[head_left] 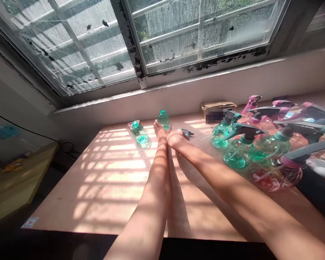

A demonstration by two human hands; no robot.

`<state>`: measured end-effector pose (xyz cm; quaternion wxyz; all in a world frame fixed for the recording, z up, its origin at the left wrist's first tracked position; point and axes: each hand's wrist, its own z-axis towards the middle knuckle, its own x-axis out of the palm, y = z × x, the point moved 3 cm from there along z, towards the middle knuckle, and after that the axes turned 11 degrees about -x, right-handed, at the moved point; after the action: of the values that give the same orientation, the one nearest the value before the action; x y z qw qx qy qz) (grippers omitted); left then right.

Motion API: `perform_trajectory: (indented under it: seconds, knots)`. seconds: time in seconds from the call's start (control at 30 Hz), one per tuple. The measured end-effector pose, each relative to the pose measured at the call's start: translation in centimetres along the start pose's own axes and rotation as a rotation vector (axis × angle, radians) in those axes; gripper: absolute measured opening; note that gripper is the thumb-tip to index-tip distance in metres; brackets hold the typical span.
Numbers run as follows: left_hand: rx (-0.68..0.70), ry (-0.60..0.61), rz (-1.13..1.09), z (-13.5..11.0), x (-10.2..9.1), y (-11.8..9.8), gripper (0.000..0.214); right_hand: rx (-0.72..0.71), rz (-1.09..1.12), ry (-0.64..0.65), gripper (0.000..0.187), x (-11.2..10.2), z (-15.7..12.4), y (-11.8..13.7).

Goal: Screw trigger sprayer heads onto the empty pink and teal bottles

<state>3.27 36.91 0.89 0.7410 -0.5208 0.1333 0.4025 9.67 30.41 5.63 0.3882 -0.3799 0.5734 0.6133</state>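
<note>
Green bottle at left hand, right hand alongside

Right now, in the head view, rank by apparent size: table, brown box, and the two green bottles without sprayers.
1. Table
2. Brown box
Unsure: left bottle and right bottle, the latter partly hidden by the left hand.

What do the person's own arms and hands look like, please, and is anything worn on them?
Both forearms are bare in view: no sleeves, watch or bracelet show. Bands of sunlight and shadow cross them. The left hand and the right hand appear ungloved, though small details, such as rings, are too small to tell.
</note>
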Motion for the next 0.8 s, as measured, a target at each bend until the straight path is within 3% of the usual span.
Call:
perform_trajectory:
  seconds: [0.17, 0.4, 0.57, 0.8]
  knots:
    - [0.098, -0.110, 0.143, -2.3, -2.9, 0.0, 0.041, 0.059, -0.106, -0.057, 0.039, -1.5, -2.0, -2.5]
    - [0.350, -0.022, 0.345, -6.0, -7.9, 0.9, 0.043, 0.140, 0.050, -0.071, 0.036, -0.5, -4.5, -4.9]
    - [0.399, -0.036, 0.431, -7.9, -10.3, 0.9, 0.043, 0.126, 0.295, -0.171, 0.038, -0.8, -6.1, -6.5]
    - [0.397, -0.098, 0.436, -10.8, -10.7, 0.6, 0.043, 0.078, 0.882, -0.383, 0.037, 0.2, -8.1, -10.5]
